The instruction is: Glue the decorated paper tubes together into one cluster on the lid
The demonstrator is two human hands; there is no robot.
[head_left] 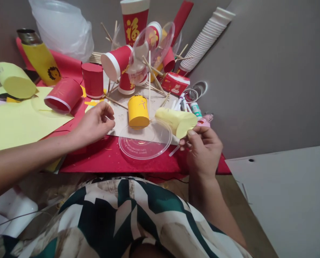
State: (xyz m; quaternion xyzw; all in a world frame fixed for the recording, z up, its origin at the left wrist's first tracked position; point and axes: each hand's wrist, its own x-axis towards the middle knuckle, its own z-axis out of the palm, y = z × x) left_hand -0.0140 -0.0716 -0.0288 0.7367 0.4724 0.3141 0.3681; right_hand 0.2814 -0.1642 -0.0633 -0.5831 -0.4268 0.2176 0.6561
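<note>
My right hand [203, 147] pinches a pale yellow paper-wrapped cup [177, 120], held on its side just right of a clear plastic lid [146, 145]. A yellow cup [138, 111] stands upside down at the lid's far edge on a white board [122, 118]. My left hand [94, 123] rests curled on the board's left edge, fingers closed; whether it holds anything is hidden. Behind stands a structure of red cups [117, 61], wooden sticks and clear lids [153, 44].
Red paper [108, 157] covers the table. Yellow-green paper [14, 122], a red cup on its side [64, 95], an upright red cup [93, 79], a yellow tube [41, 59], a plastic bag [64, 28], stacked white cups [205, 37], markers [185, 104] and tape rolls [199, 87] surround the work.
</note>
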